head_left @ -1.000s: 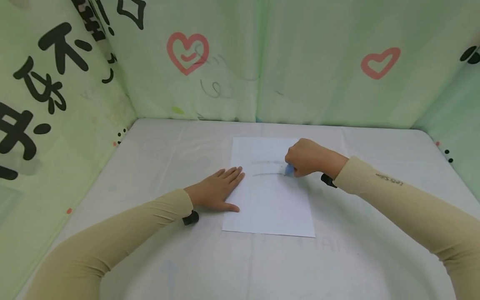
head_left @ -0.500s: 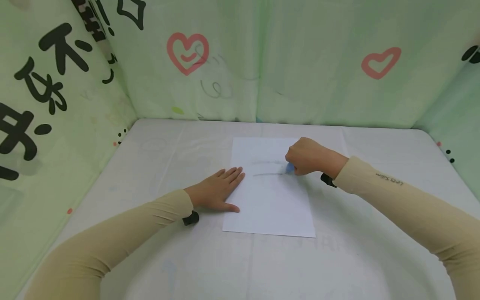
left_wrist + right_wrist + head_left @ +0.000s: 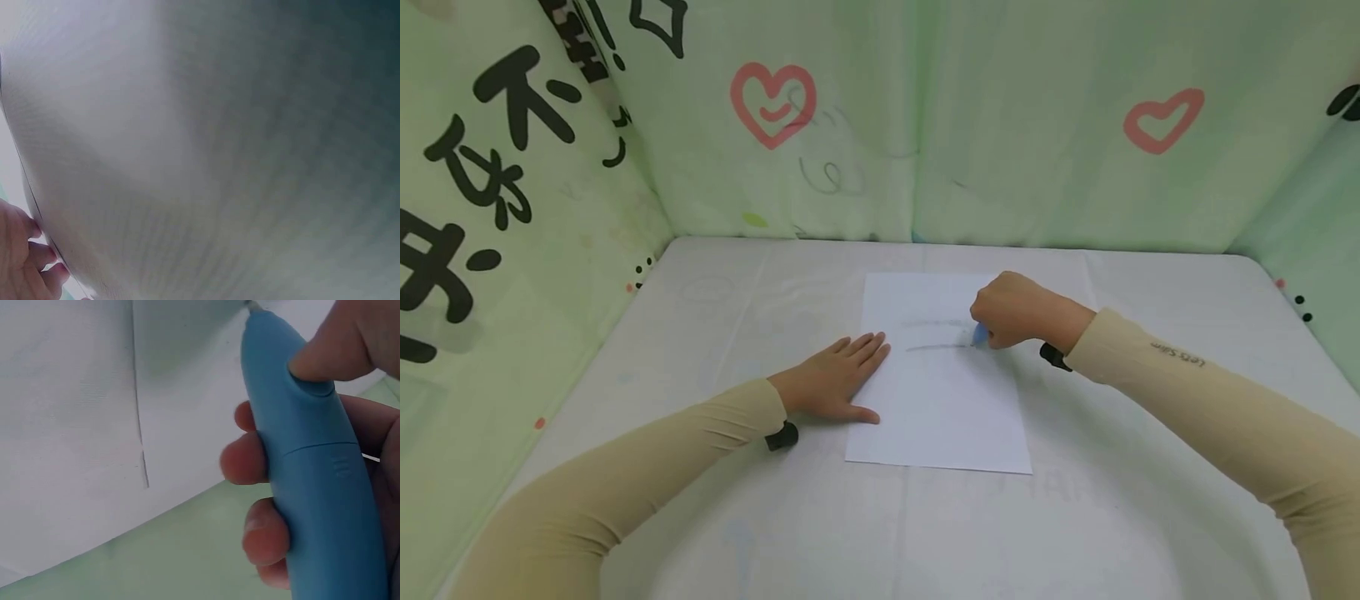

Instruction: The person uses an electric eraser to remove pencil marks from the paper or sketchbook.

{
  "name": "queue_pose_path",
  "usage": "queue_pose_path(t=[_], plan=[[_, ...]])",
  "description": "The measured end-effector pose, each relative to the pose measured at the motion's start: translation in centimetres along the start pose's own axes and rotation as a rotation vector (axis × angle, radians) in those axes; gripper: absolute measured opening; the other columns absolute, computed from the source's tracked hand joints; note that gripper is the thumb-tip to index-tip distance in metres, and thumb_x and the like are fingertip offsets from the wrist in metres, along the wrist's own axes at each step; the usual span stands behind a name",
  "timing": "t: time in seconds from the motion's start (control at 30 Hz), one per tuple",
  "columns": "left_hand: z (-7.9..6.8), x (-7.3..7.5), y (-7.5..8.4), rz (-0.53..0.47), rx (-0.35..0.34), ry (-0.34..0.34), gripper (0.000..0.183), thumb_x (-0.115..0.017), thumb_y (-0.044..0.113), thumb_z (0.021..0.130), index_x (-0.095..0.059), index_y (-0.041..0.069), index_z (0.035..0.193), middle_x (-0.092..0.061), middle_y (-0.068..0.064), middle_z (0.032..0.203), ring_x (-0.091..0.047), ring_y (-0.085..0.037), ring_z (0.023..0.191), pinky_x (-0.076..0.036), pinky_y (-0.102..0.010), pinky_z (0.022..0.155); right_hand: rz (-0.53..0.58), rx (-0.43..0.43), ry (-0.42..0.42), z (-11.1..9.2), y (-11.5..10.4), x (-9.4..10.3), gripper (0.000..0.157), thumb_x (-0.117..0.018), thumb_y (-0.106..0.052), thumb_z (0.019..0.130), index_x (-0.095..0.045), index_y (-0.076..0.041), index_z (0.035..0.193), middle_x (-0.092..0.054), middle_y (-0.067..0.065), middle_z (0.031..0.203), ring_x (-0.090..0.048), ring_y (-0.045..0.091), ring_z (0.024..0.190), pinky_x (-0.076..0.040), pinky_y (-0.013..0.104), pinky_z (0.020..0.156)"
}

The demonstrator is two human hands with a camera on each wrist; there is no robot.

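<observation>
A white sheet of paper (image 3: pixel 936 417) lies on the table, with a dark pencil line (image 3: pixel 932 347) across it and a fainter, smudged line (image 3: pixel 934 322) above. My left hand (image 3: pixel 831 379) rests flat on the sheet's left edge, fingers spread. My right hand (image 3: pixel 1017 308) grips a blue electric eraser (image 3: pixel 312 462), its tip down at the dark line's right end. In the right wrist view the thumb (image 3: pixel 331 356) presses the button and the fingers wrap the body. The left wrist view shows mostly blurred cloth, plus a few fingertips (image 3: pixel 47 256).
White cloth covers the table (image 3: pixel 775 517). Green curtains (image 3: pixel 1015 150) with hearts and black lettering enclose its back and sides. A dark wrist camera (image 3: pixel 782 437) sits under the left wrist, another (image 3: pixel 1055 357) under the right.
My right hand has barely shifted, and the eraser's blue end stands slightly more upright. The left hand holds its place on the sheet. The whole view has moved very slightly.
</observation>
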State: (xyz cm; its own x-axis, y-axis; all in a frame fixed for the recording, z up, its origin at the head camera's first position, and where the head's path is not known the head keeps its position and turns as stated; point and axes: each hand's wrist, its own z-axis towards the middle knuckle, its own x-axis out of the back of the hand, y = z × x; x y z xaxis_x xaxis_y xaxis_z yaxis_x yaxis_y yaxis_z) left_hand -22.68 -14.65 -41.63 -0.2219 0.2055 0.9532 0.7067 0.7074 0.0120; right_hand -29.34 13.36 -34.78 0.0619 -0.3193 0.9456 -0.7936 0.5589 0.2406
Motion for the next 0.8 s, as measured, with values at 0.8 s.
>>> queue_pose_path(t=[0.8], plan=[[-0.13, 0.35, 0.13, 0.007, -0.007, 0.002, 0.098, -0.042, 0.069, 0.086, -0.006, 0.005, 0.152, -0.004, -0.012, 0.16, -0.007, -0.027, 0.148, -0.015, -0.046, 0.119, 0.025, 0.014, -0.024, 0.26, -0.48, 0.5, 0.022, -0.06, -0.006, 0.074, -0.047, -0.011, 0.057, -0.026, -0.005, 0.057, -0.021, 0.011, 0.054, -0.016, 0.026, 0.051]])
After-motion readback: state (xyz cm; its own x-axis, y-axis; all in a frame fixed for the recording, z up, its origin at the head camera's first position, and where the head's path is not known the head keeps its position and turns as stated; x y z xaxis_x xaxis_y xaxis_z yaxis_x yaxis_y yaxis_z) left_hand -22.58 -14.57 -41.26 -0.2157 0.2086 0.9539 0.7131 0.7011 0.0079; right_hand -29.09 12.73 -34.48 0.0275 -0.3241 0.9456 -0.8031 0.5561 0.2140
